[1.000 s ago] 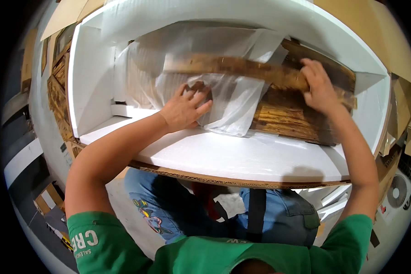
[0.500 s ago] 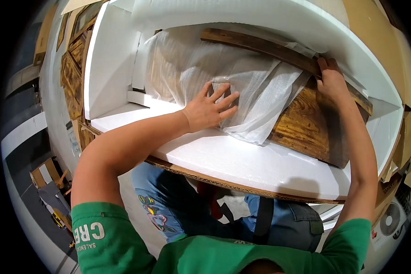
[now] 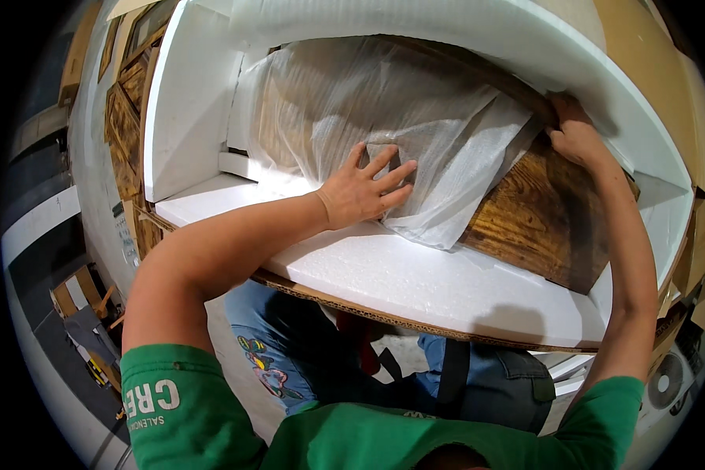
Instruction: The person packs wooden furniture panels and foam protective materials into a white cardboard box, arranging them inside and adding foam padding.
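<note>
My left hand lies with fingers spread on the white foam wrap that covers much of a wood-grain panel. The panel's bare brown face shows at the right. At the far right, my right hand is closed on the end of a long, dark wooden strip. This strip lies along the far side of the wrapped panel, against the foam wall, and its left part is partly hidden. White foam lines the box around everything.
The box's cardboard edge runs in front of my legs. Wood-grain panels stand at the left. Cardboard lies beyond the box at the right. A white fan unit is at the lower right, and tools are at the lower left.
My right hand has moved the wooden strip away from me, off the top of the wrap and toward the far foam wall. My left hand stays nearly in place on the wrap.
</note>
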### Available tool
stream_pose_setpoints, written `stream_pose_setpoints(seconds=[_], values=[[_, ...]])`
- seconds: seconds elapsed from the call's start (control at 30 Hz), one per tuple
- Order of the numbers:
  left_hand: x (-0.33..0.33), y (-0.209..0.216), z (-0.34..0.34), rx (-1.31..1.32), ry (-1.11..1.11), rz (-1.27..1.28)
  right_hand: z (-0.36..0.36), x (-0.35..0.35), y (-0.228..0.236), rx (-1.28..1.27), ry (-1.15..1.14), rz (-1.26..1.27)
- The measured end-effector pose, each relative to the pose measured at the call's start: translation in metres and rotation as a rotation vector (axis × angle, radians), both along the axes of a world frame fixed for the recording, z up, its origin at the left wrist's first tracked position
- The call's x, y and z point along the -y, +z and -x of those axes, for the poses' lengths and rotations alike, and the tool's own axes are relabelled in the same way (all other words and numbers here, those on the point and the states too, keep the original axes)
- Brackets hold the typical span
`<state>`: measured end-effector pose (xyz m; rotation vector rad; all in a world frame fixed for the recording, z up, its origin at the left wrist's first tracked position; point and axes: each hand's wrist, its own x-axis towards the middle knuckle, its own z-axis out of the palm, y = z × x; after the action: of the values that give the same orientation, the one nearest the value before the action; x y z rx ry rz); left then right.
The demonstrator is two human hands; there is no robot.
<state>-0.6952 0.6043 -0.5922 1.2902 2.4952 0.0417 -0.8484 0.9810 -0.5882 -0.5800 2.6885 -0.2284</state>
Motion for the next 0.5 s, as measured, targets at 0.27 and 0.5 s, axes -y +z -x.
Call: stream_pose_setpoints(seconds=[0.27, 0.5], values=[[-0.002, -0.001, 0.001, -0.025, 0.034, -0.068, 0.001, 0.006, 0.003, 0.083, -0.124, -0.174], [-0.001, -0.001, 0.001, -0.051, 0.06, -0.039, -0.005, 0.009, -0.001, -0.032, -0.066, -0.084]])
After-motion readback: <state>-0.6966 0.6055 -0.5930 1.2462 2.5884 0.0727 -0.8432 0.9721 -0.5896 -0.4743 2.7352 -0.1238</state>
